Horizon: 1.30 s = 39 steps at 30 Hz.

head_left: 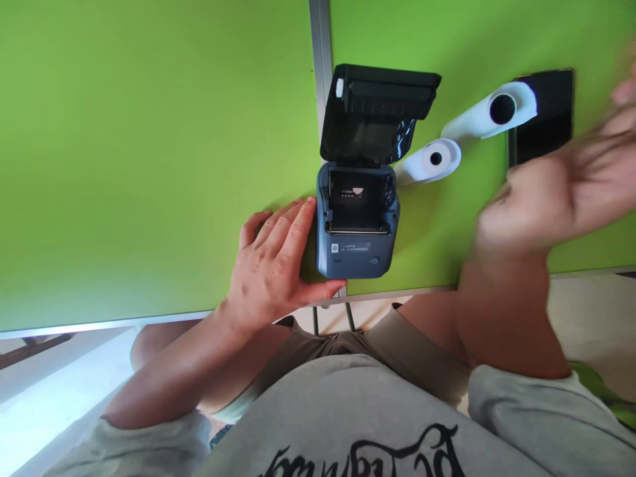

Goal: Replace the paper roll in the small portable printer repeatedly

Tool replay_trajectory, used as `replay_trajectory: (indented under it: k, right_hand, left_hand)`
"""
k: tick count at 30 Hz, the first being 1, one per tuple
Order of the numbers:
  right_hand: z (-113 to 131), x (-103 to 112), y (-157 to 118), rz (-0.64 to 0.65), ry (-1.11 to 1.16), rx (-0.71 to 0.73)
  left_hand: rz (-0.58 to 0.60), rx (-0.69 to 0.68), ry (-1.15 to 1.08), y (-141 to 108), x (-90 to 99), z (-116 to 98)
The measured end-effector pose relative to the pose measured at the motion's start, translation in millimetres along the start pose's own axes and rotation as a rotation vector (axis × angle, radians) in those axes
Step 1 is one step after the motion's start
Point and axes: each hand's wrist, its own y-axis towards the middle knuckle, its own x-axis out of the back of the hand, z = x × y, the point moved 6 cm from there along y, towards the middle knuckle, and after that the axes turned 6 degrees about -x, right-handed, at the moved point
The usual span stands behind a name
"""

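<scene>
A small dark grey label printer [355,258] sits near the front edge of the green table, its black lid [368,136] swung up and back. The paper bay inside shows no roll. My left hand [278,258] rests against the printer's left side, fingers stretched along it and thumb at its front corner. Off to the right, my right hand [591,165] is raised and smeared by motion; its fingers are blurred at the frame's edge. Between it and the printer stand two white paper rolls, a smaller roll [450,156] beside the lid and a larger roll [477,122] behind it.
A black phone [545,122] lies at the right, partly covered by the larger roll. A grey metal seam [322,59] divides the green tabletop [149,132]. The table's front edge runs just before my lap.
</scene>
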Motion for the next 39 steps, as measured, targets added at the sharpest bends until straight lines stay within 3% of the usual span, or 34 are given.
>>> replay_trajectory:
  k: [1, 3, 4, 6, 11, 20, 31, 39]
  right_hand:
    - [14.2, 7.2, -3.9, -0.147, 0.041, 0.133]
    - [30.0, 1.3, -10.5, -0.132, 0.098, 0.285]
    - [32.2, -5.9, -12.4, -0.06, 0.121, 0.308]
    - [29.1, -18.5, -15.2, 0.051, 0.151, 0.286]
    - [17.6, -33.3, -18.4, 0.14, 0.014, 0.162]
    - [4.6, -32.9, -17.2, 0.134, -0.148, 0.039]
    - [22.0, -30.3, -17.2, 0.114, -0.164, 0.158]
    - [11.6, -34.1, -17.9, 0.185, -0.178, 0.125]
  left_hand:
    - [-0.002, -0.001, 0.005, 0.0, 0.0, 0.1]
    - [-0.004, -0.004, 0.015, -0.1, 0.0, 0.1]
    - [-0.001, -0.006, 0.021, -0.1, -0.1, 0.1]
    - [0.004, -0.012, 0.026, 0.0, -0.3, 0.0]
    - [-0.005, -0.02, 0.025, 0.4, 0.8, 0.2]
    - [-0.021, -0.025, 0.022, 1.3, 1.0, -1.1]
    - [-0.012, -0.02, 0.017, -0.1, -0.4, -0.3]
    - [-0.03, -0.032, 0.021, 1.4, 0.5, -1.4]
